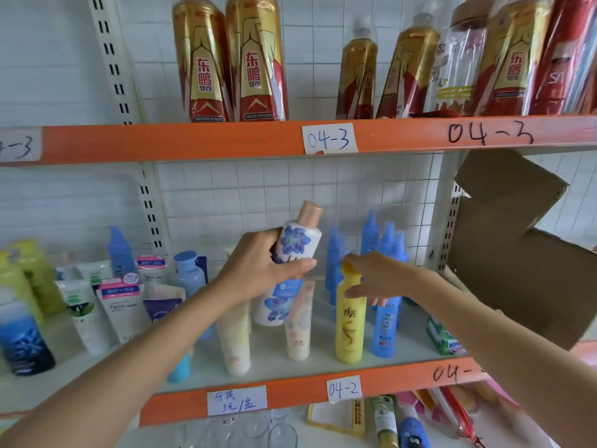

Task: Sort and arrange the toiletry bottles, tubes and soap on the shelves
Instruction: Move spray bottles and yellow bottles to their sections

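Head view: shelf tags (329, 139) read "04-3" and "04-2" (343, 388).

The bottle (298, 240) gripped in the left hand (261, 270) is white with a blue flower print and a peach-pink cap. Under the right hand (378, 279) stands a yellow bottle (350, 321) with gold lettering. Just right of it, a blue bottle (384, 328). Shelf edges (193, 140) are orange.

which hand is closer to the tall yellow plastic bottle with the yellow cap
Right. The right hand rests on the tall yellow plastic bottle at its cap; the left hand, further left, holds a white flower-print bottle raised above the shelf.
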{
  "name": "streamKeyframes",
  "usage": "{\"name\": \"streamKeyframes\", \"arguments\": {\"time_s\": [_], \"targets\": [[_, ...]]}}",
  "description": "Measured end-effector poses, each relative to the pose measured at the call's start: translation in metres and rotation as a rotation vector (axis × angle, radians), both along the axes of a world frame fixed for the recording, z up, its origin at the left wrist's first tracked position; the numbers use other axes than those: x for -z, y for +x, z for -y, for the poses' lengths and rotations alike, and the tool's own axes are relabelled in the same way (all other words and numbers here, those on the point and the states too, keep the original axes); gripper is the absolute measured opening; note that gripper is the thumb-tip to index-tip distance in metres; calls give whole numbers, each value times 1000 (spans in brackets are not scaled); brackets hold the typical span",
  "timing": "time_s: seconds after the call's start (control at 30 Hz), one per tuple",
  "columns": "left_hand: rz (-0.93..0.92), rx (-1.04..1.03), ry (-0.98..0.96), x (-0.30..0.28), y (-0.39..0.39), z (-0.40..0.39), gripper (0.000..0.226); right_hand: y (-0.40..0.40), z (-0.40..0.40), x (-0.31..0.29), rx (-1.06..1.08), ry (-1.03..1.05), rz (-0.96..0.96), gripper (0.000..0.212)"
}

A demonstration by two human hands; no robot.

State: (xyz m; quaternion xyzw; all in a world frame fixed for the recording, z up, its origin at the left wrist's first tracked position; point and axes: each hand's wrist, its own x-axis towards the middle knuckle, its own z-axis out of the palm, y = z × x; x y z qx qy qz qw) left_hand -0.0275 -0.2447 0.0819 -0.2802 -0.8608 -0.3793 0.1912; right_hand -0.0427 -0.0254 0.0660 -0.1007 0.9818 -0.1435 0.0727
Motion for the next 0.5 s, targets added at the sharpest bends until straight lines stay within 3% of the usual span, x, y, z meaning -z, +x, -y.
{"name": "streamKeyframes", "arguments": {"time_s": [0.27, 0.5], "targets": [[121, -52, 45, 13, 10, 35, 30, 15, 8, -14, 1, 48, -123, 33], [245, -60, 156, 23, 27, 68, 14, 48, 52, -57, -235, -10, -387, 26]]}}
